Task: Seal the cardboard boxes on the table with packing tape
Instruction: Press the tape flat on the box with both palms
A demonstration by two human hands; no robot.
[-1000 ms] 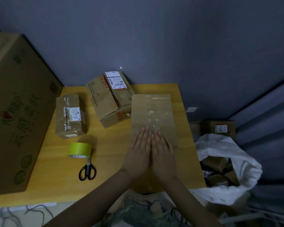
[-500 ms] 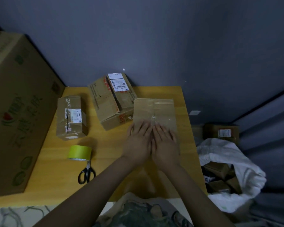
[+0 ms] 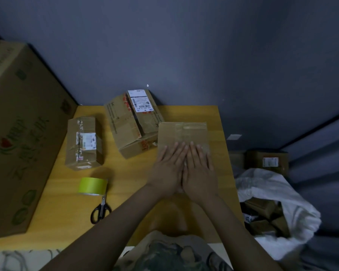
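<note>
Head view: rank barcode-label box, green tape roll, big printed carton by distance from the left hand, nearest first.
From the left hand:
1. barcode-label box, just up-left, toward the wall.
2. green tape roll, farther left, lower in view.
3. big printed carton, far left edge.

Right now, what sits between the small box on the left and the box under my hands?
In the head view, the larger box with the shipping label lies between them, close beside the box you press and apart from the small box.

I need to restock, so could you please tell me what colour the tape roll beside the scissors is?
Yellow-green; the tape roll shows best in the head view.
</note>
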